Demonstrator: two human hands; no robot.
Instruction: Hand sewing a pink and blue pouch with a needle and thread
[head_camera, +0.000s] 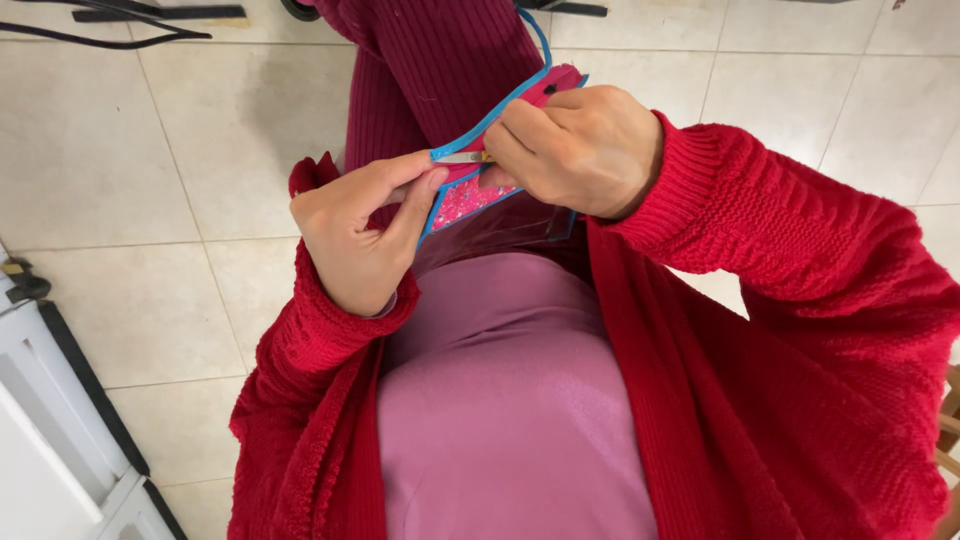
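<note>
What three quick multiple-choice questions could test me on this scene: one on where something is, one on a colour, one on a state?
1. Where is the pouch?
A. On the floor
B. Held up between both hands
C. On a chair

2. What colour is the pouch's edging?
A. Blue
B. Yellow
C. White

3. What is the right hand doing?
A. Hanging open
B. Lying flat on the lap
C. Pinching the zipper pull

Answers: 1 B, the left hand and right hand both hold it above the floor tiles. 2 A, a blue trim runs along its edge. 3 C, its fingertips close on the small metal pull.
</note>
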